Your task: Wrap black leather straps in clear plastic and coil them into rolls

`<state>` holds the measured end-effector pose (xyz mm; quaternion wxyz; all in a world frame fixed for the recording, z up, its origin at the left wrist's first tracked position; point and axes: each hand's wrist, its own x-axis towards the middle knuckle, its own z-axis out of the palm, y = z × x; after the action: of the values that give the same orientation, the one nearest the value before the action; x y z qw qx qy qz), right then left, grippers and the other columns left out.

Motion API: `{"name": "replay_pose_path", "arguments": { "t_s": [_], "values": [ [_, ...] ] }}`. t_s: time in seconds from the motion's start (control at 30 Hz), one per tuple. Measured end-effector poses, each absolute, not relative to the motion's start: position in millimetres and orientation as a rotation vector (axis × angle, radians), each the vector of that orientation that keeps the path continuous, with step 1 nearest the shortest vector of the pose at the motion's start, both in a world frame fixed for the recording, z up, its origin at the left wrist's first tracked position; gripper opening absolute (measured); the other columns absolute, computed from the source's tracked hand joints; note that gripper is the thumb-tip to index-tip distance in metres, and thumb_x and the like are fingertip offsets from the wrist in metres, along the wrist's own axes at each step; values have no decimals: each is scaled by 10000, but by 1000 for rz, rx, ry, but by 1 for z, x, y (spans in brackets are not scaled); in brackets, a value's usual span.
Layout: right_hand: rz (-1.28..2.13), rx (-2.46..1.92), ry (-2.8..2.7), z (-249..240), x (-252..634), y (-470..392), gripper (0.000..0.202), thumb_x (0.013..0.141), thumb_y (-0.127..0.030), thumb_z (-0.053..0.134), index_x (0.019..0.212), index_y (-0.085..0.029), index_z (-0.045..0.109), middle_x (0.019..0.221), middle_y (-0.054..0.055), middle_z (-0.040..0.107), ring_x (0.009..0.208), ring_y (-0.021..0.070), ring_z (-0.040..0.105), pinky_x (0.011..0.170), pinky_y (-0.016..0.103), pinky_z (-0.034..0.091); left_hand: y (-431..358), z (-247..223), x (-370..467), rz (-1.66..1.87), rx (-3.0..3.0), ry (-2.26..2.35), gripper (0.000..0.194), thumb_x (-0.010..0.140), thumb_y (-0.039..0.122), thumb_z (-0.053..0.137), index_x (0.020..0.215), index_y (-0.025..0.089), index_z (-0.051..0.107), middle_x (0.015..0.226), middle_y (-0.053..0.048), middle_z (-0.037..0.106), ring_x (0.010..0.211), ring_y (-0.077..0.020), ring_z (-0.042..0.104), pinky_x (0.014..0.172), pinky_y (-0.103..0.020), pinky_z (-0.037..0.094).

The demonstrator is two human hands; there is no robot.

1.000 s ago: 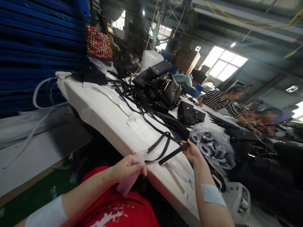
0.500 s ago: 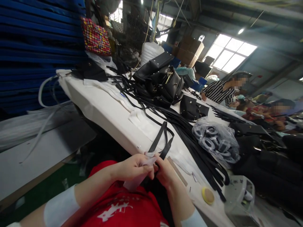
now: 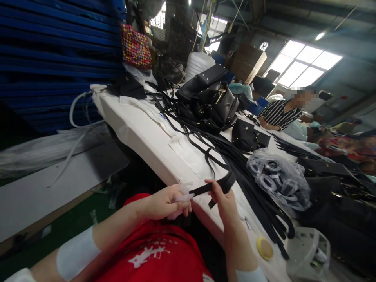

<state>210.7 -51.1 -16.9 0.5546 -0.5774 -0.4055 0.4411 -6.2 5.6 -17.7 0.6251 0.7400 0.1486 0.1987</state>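
Observation:
In front of my red shirt, my left hand [image 3: 167, 201] is closed on a thin, whitish translucent wrapping [image 3: 185, 188]. One end of a black strap [image 3: 201, 190] enters that wrapping at my fingers. Off to the right, over the table edge, my right hand [image 3: 225, 203] pinches the same strap between thumb and fingers. The strap runs fairly straight between both hands, and a wider part bends up beyond my right hand. A short black end hangs below the right fingers. How far the strap reaches inside the wrapping is hidden.
Black straps [image 3: 258, 192] lie in a long bundle across the white table [image 3: 132, 137]. Black handbags [image 3: 205, 102] are piled behind. A clear bag of rings [image 3: 279, 180], a yellow tape roll [image 3: 264, 248] and a whitish plastic container [image 3: 308, 250] stand right. A person in stripes [image 3: 279, 113] sits opposite.
My right hand has moved right, away from my left, and the strap that stood up in a loop now stretches sideways between them. The view has shifted slightly left.

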Motion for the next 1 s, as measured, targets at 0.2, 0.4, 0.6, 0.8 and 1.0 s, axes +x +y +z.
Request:
{"name": "replay_pose_path", "arguments": {
  "t_s": [0.2,0.4,0.6,0.8,1.0],
  "values": [
    [793,-1079,-810,7,240,-47,372,764,-547,706,819,-179,706,496,-37,464,440,70,377,427,214,274,11,-28,-18,314,1327,297,489,850,564,600,725,105,713,748,-98,699,618,-149,628,583,-232,510],
    [849,-1186,-945,-7,219,-49,359,836,-529,636,900,-186,721,570,-1,571,496,98,467,487,239,361,2,-30,-13,266,1105,256,428,822,505,668,697,98,715,851,-105,704,580,-121,639,558,-211,512],
    [770,-1225,-1155,-14,214,-47,336,855,-479,628,928,-171,741,594,19,619,513,120,534,482,242,394,-2,-15,-13,232,1179,188,410,862,487,631,875,94,747,738,-86,698,568,-123,624,573,-202,511],
    [805,-1218,-1132,-11,211,-51,348,865,-476,614,927,-159,746,540,7,591,495,111,512,471,228,402,-3,-9,-14,211,1236,163,438,856,506,632,1044,118,710,801,-94,709,589,-138,628,577,-218,525],
    [905,-1304,-1104,-10,204,-55,353,836,-492,644,933,-170,752,579,18,624,476,96,464,440,208,378,-1,-9,-10,250,1397,221,459,867,558,582,1085,167,690,977,-109,706,655,-151,639,559,-216,515]
  ]
}}
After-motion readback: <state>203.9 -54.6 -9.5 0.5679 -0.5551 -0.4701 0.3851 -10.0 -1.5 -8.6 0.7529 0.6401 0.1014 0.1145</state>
